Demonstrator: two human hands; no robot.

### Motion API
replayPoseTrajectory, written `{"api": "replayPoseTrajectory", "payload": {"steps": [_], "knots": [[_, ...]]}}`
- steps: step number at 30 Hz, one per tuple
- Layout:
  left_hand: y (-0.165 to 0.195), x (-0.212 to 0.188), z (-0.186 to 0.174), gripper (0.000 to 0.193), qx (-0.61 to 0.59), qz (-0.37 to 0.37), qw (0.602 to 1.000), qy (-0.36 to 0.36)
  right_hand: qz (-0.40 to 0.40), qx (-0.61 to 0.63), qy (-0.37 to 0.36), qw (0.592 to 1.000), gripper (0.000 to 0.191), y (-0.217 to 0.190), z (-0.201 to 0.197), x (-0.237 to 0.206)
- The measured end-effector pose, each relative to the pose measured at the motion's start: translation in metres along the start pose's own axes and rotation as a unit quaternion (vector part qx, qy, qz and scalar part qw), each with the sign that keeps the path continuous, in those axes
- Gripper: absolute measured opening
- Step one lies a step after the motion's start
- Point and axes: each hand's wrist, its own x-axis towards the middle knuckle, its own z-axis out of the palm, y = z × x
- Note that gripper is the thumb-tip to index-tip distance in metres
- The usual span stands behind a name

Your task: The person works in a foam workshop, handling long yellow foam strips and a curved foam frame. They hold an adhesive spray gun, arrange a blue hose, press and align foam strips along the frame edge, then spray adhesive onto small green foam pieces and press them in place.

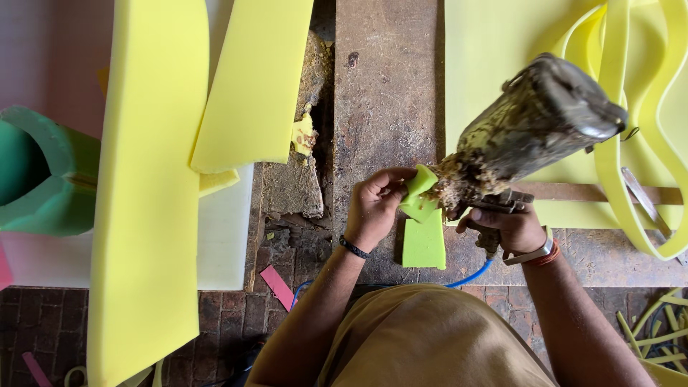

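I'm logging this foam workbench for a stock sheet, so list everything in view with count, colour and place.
Small foam piece: one, green, pinched in left hand at the gun's nozzle.
Flat foam piece: one, green, on bench below the hands.
Spray gun: one, grimy, glue-caked, in right hand.
Hose: one, blue, under the gun.
Foam slabs: two, yellow, left.
Foam strips: several, yellow, looped at right.
Foam roll: one, green, far left.
Bench: one, worn brown.
Left hand: wrist with black band.
Right hand: wrist with bands.

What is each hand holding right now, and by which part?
Left hand pinches the small green foam piece by its left edge. Right hand grips the glue-caked spray gun by its handle.
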Motion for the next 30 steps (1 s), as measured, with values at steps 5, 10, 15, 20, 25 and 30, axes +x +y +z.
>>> {"api": "replayPoseTrajectory", "payload": {"steps": [5,10,15,20,25,30], "knots": [[-0.008,0.005,-0.004,0.031,0.031,0.004,0.999,0.006,0.082,-0.189,0.029,0.978,0.023,-0.003,0.005,-0.003],[-0.002,0.006,0.008,0.019,0.092,0.083,0.991,0.045,-0.021,-0.075,0.048,0.996,0.029,-0.005,0.024,-0.001],[0.008,0.005,0.015,0.021,0.009,0.0,0.999,0.038,-0.029,-0.037,0.067,0.997,0.038,-0.002,0.032,0.001],[0.006,0.012,-0.002,0.023,-0.12,-0.042,0.991,0.048,-0.032,0.031,0.034,0.998,0.036,0.008,0.029,0.007],[0.003,0.006,-0.019,0.024,-0.222,-0.071,0.972,0.041,-0.009,0.045,0.025,0.999,0.042,0.011,0.028,0.007],[0.006,0.002,-0.024,0.031,-0.162,-0.135,0.977,0.017,-0.033,0.034,0.004,0.999,0.041,0.007,0.028,0.007]]}}
